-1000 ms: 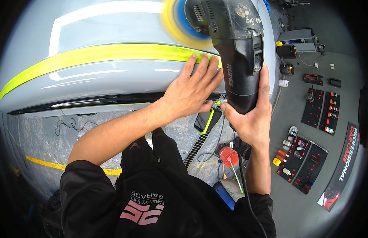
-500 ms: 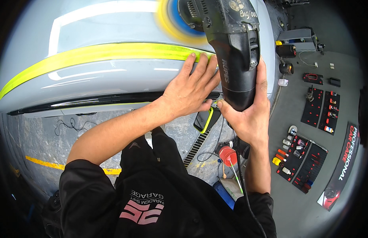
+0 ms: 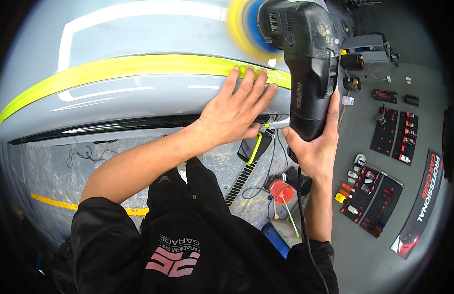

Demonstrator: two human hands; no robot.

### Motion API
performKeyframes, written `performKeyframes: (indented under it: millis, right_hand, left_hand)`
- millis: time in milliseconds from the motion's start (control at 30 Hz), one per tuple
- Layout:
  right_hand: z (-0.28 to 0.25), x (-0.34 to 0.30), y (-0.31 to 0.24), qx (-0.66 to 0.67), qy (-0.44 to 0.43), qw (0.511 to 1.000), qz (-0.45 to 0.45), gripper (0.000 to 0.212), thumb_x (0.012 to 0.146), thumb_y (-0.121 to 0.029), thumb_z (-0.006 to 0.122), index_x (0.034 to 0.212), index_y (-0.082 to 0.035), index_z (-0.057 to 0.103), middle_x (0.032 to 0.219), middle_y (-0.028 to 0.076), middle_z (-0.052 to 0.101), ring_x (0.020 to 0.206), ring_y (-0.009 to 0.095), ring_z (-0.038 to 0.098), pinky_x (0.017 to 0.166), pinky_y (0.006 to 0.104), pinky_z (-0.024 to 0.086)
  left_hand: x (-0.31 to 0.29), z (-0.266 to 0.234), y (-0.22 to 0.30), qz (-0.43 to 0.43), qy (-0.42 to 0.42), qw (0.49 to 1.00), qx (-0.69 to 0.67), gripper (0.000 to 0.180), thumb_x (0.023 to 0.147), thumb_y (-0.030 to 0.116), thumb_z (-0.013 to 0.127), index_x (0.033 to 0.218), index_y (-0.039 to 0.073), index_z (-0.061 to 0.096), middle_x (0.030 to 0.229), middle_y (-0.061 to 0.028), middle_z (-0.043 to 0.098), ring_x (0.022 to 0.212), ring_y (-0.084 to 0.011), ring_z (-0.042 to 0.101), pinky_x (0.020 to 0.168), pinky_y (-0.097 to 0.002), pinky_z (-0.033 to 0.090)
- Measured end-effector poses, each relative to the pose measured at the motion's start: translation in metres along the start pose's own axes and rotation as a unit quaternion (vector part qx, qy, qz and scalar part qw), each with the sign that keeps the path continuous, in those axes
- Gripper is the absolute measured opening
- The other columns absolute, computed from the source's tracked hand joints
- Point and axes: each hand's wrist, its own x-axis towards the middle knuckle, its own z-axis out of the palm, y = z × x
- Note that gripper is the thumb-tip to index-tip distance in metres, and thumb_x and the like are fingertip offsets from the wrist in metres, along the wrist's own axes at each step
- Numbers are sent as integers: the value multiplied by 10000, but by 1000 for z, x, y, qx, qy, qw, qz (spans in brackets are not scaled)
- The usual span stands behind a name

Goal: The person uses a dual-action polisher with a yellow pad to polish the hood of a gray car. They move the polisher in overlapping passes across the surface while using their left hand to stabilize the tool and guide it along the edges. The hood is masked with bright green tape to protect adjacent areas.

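Observation:
My right hand [image 3: 316,149] is wrapped round the handle of a black corded polisher [image 3: 310,73]. Its yellow pad [image 3: 238,30] with a blue backing is blurred, seemingly spinning, over a glossy light grey car panel [image 3: 153,43]. A strip of bright yellow-green masking tape [image 3: 134,65] runs along the panel in a curve. My left hand [image 3: 235,107] lies open on the panel's near edge, fingers spread and fingertips touching the tape. Just below it, a black side mirror [image 3: 255,147] carries a yellow-green band. The power cord [image 3: 301,210] hangs from the polisher past my right forearm.
Below the car, a red bucket [image 3: 281,190] with a green-tipped stick stands near a floor drain grate [image 3: 240,183]. A loose cable [image 3: 85,156] lies on the floor at left. Wall boards [image 3: 382,208] with bottles and tools are at right, beside a banner [image 3: 417,208].
My right hand and the polisher have moved to the right along the panel, uncovering more tape beside my left fingers. My left hand has stayed in place.

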Motion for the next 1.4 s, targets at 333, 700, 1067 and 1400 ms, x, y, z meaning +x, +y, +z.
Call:
performKeyframes:
  millis: [333,700,1067,1400]
  right_hand:
    - [2,-10,13,5,28,1000,-7,1132,716,-42,830,1626,-26,157,1198,186,694,1043,268,716,935,391,559]
    - [6,-9,9,20,22,999,25,1180,699,-69,865,1639,-13,153,1414,201,549,1221,262,601,1047,374,484]
    - [11,-7,-3,48,-3,999,10,1174,688,-53,858,1633,8,166,1426,190,537,1231,247,581,1067,365,464]
    - [14,-4,-13,36,-5,999,1,1180,674,-17,853,1641,-23,178,1393,177,573,1202,238,604,1043,358,482]
  left_hand:
    - [2,0,0,1,5,1000,8,967,723,585,770,1505,109,459,1508,-221,438,1368,-411,400,1155,-579,309]
    - [2,2,-1,-1,16,1000,9,930,715,573,767,1473,106,497,1494,-218,459,1351,-398,426,1144,-577,325]
    - [2,1,-3,8,21,1000,22,922,728,610,742,1447,79,519,1478,-219,473,1337,-400,447,1128,-579,336]
    - [1,4,-2,12,36,999,36,964,749,663,700,1462,45,499,1461,-220,486,1370,-410,418,1161,-591,301]
